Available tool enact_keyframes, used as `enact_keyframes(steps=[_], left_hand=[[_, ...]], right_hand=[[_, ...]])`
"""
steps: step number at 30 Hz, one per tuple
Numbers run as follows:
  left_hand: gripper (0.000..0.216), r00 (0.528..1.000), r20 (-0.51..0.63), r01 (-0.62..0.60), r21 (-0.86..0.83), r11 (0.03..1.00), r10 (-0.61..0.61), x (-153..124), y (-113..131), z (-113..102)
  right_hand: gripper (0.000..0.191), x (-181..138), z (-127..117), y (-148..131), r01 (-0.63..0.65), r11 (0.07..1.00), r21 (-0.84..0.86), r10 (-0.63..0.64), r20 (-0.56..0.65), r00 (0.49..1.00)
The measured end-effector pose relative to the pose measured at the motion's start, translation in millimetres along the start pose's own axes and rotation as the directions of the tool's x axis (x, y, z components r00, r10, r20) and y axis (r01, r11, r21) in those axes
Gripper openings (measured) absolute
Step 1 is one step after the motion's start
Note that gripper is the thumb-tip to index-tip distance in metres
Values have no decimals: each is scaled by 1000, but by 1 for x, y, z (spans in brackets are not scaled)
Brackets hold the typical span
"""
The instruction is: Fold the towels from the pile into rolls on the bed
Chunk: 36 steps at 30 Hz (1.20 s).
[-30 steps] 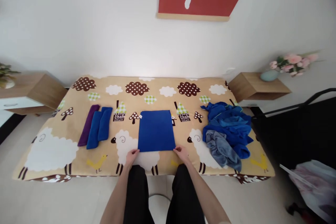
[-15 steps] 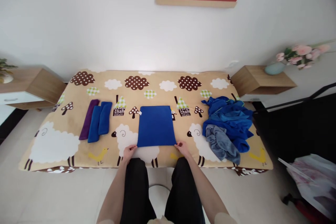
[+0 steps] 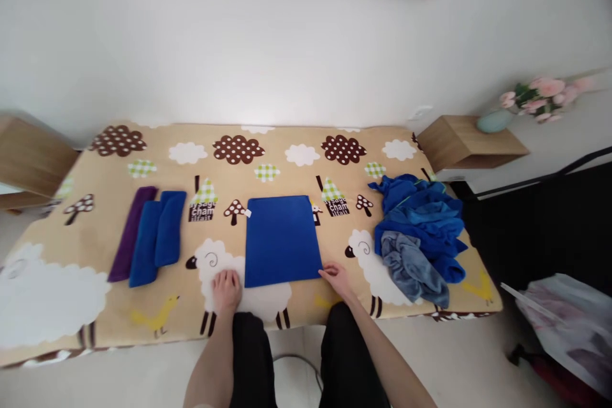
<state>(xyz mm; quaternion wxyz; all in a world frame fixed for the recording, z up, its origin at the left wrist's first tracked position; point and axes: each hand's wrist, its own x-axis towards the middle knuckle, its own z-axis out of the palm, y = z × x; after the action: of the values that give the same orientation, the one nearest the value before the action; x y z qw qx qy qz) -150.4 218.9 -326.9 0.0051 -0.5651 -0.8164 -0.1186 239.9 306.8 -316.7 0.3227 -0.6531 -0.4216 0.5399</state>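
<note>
In front of me a blue towel (image 3: 282, 239) lies flat as a near square on the patterned bedspread, a small white tag (image 3: 247, 213) at its upper left edge. My right hand (image 3: 335, 278) is at its near right corner, thumb and fingertips pinched together on the edge. Just left of the near left corner, my left hand (image 3: 226, 290) rests on the bedspread, apart from the towel, with nothing in it. Its fingers lie flat, pointing away from me.
Farther left lie a purple folded towel (image 3: 132, 234) and two blue folded towels (image 3: 145, 242). To the right is a heap of crumpled blue cloths (image 3: 421, 210) with a grey-blue cloth (image 3: 411, 268). A wooden nightstand (image 3: 466, 140) with a flower vase (image 3: 495, 120) stands beyond.
My left hand has let go of the towel's near left corner and moved left onto the bedspread. My right hand stays at its corner. The view has shifted slightly.
</note>
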Motion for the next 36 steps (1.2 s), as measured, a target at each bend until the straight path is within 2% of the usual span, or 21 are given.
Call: enact_keyframes(steps=[4,7,10,12,15,19,21,25,29,33,36], left_hand=[[32,996,-60,-58,110,992,65,-2,-8,22],[30,996,-43,-71,117,991,76,-2,-8,22],[29,996,-49,-74,94,993,79,-1,-6,19],[28,996,-52,-68,82,994,72,-1,-5,18],[26,997,-56,-55,60,997,58,-2,-5,18],[24,996,-66,-57,15,998,58,-3,-5,18],[24,996,-64,-58,13,998,59,-3,-5,18],[24,997,-54,-57,29,998,59,-4,-5,18],[24,994,-77,-76,43,996,79,-4,-6,17],[24,993,-82,-84,66,994,89,-5,-7,18],[24,995,-60,-69,88,994,74,-4,-6,17]], right_hand=[[53,10,6,6,-6,994,-111,-4,-86,996],[54,33,12,-13,31,963,-268,-59,-99,993],[55,82,26,-53,98,902,-419,-161,-117,980],[54,122,40,-84,116,868,-483,-236,-196,952],[49,178,62,-124,148,781,-607,-327,-195,925],[29,224,81,-147,131,635,-761,-309,-95,946],[31,236,83,-148,121,617,-778,-287,-78,955],[42,232,76,-136,117,630,-768,-348,-145,926],[46,192,44,-96,170,570,-804,-519,-192,833],[43,157,11,-56,53,573,-818,-577,-358,734],[38,151,6,-48,10,570,-821,-586,-398,706]])
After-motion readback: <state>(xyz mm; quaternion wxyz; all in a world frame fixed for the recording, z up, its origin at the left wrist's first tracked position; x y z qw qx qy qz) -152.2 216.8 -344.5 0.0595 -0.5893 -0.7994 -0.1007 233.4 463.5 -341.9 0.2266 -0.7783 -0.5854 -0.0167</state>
